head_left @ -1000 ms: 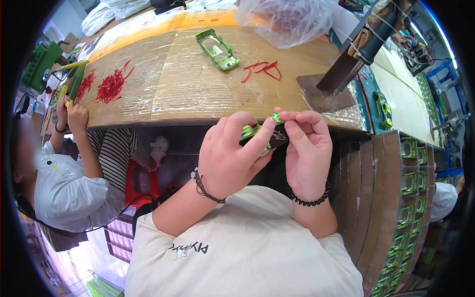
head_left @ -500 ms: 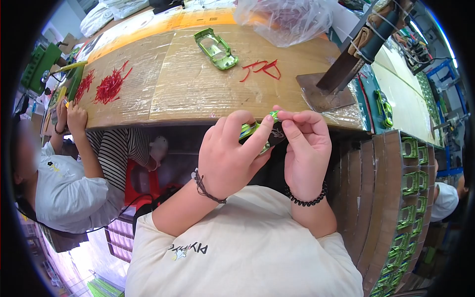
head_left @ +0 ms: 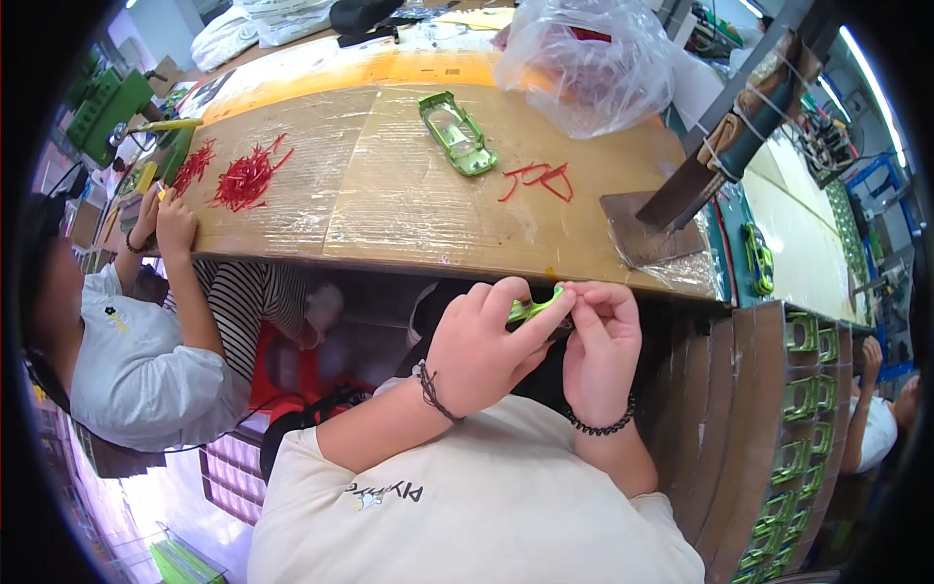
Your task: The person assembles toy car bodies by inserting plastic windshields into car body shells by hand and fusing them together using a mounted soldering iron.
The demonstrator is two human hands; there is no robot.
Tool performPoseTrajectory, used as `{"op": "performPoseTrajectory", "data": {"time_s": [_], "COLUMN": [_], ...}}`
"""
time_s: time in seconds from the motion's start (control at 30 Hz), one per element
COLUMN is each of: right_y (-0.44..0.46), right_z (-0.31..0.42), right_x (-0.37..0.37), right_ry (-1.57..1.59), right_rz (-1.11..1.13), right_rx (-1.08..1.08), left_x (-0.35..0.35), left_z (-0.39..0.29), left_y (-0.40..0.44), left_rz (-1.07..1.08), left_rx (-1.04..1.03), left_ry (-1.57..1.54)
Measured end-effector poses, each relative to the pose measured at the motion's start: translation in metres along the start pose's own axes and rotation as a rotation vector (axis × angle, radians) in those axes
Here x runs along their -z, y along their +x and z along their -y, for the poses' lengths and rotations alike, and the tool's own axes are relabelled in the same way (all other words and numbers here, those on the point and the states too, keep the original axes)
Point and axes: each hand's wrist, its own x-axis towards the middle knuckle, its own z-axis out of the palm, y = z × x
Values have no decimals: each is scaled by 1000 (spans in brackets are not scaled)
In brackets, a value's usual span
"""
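Note:
My left hand (head_left: 482, 336) is closed around a green toy car body shell (head_left: 519, 312), held just off the table's near edge. Most of the shell is hidden behind my fingers. My right hand (head_left: 599, 355) is pinched at the shell's far right end, thumb against forefinger; whatever lies between those fingertips is too small to make out. Another green car shell (head_left: 457, 134) lies on the cardboard-covered table (head_left: 389, 214), with a few thin red strips (head_left: 538, 179) beside it.
Red strips are heaped (head_left: 250, 177) at the table's left, near a co-worker's hands (head_left: 167, 222). A metal post (head_left: 671, 200) on a base plate stands at the right, below a clear plastic bag (head_left: 593, 68). Cardboard racks (head_left: 764, 389) hold several green shells at my right side.
The whole view has shifted, so the table sits lower and further right. Both hands stay together at the shell, whose dark part now shows less.

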Motion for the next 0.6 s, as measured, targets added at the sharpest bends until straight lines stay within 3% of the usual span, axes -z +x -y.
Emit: {"op": "performPoseTrajectory", "data": {"time_s": [0.3, 0.6], "right_y": [-16, -27], "right_z": [-49, -75], "right_x": [21, 57], "right_ry": [-145, -91], "right_rz": [23, 54], "right_rx": [-87, -525], "left_x": [-6, -22], "left_z": [20, 32], "left_y": [-44, -92], "left_rz": [88, 272], "left_rx": [75, 219], "left_ry": [-54, -217]}}
